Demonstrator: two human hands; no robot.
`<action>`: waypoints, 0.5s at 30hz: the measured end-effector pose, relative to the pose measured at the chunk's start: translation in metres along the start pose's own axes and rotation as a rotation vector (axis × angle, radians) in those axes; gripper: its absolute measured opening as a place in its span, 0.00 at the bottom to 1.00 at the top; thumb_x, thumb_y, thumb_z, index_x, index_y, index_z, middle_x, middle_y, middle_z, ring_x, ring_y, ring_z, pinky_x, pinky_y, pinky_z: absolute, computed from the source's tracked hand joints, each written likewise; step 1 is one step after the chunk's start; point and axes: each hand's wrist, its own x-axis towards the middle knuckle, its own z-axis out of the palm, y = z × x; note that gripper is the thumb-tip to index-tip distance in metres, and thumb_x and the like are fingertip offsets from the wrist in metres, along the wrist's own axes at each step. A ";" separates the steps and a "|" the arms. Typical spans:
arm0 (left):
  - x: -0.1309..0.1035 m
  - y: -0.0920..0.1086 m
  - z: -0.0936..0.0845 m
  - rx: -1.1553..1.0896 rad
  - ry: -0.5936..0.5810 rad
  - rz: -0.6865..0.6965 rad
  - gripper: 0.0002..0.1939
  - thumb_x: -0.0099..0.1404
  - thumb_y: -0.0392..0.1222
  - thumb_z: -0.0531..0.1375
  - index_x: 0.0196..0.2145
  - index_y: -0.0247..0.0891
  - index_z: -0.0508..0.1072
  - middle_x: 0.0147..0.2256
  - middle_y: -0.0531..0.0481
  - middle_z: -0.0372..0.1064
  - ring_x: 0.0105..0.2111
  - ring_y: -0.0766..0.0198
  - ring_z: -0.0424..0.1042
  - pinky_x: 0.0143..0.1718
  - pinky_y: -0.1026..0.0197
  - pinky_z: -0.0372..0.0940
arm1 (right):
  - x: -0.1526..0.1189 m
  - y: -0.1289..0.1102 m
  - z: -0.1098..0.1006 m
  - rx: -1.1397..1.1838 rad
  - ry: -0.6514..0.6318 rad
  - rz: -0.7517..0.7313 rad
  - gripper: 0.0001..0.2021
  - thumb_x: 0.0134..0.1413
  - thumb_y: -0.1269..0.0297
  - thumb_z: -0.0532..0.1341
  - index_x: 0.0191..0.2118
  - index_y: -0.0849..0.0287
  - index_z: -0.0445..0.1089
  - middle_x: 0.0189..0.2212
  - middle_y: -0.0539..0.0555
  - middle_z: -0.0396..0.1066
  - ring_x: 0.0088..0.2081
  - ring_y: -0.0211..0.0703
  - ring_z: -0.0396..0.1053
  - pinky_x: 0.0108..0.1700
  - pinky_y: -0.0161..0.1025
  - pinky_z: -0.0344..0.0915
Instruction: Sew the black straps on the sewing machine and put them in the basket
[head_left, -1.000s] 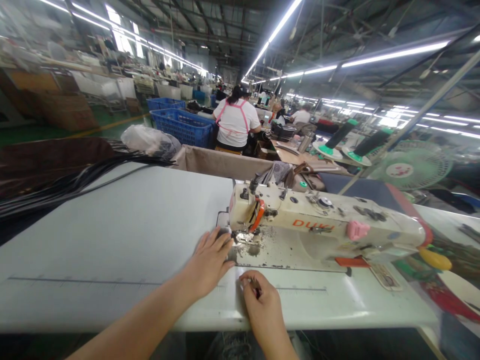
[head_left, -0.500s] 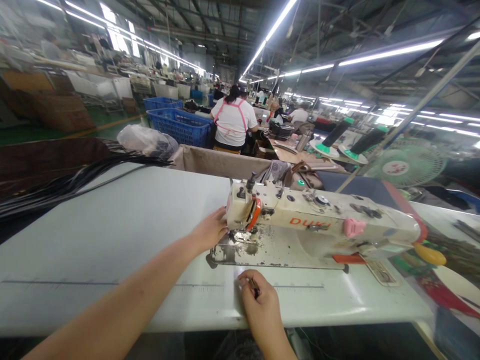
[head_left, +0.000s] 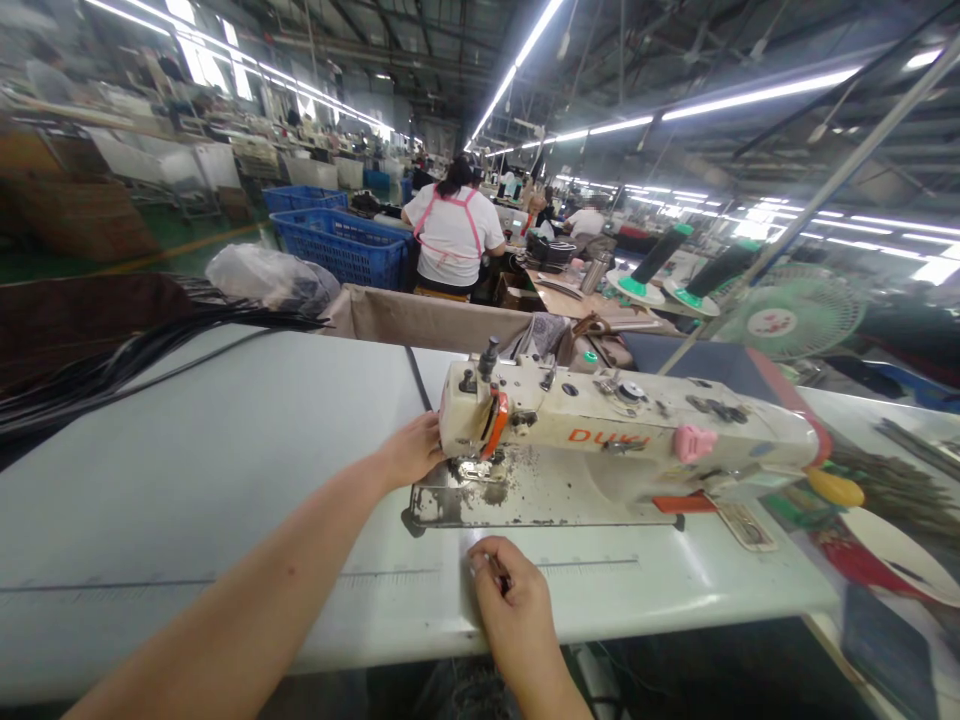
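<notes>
The left hand reaches beside the sewing machine; its fingertips are hidden, so its grip cannot be told. The right hand is curled closed around a small dark piece near the table edge. From the left hand, a dark strip points away, its long axis slanting left; more of it shows than before.

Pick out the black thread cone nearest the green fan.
The right-hand cone, close beside the green fan; the left-hand cone stands farther from it.
</notes>
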 end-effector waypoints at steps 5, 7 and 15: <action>-0.009 0.003 -0.010 0.010 0.019 -0.053 0.11 0.66 0.44 0.64 0.44 0.43 0.83 0.49 0.46 0.79 0.52 0.51 0.73 0.59 0.49 0.66 | 0.000 0.004 0.002 -0.009 0.007 -0.020 0.12 0.63 0.58 0.57 0.35 0.55 0.76 0.24 0.48 0.70 0.25 0.39 0.63 0.31 0.35 0.60; -0.014 0.005 -0.014 0.012 0.020 -0.083 0.08 0.64 0.43 0.66 0.40 0.44 0.84 0.46 0.47 0.80 0.48 0.51 0.75 0.55 0.49 0.67 | 0.001 0.006 0.003 -0.013 0.011 -0.031 0.12 0.63 0.58 0.57 0.35 0.55 0.75 0.23 0.48 0.68 0.25 0.39 0.62 0.30 0.35 0.59; -0.014 0.010 -0.020 -0.030 0.007 -0.169 0.05 0.62 0.40 0.68 0.34 0.46 0.85 0.42 0.52 0.83 0.43 0.57 0.77 0.52 0.55 0.66 | 0.001 0.005 0.002 -0.022 0.014 -0.030 0.12 0.63 0.58 0.56 0.35 0.55 0.75 0.23 0.48 0.68 0.25 0.40 0.63 0.31 0.35 0.60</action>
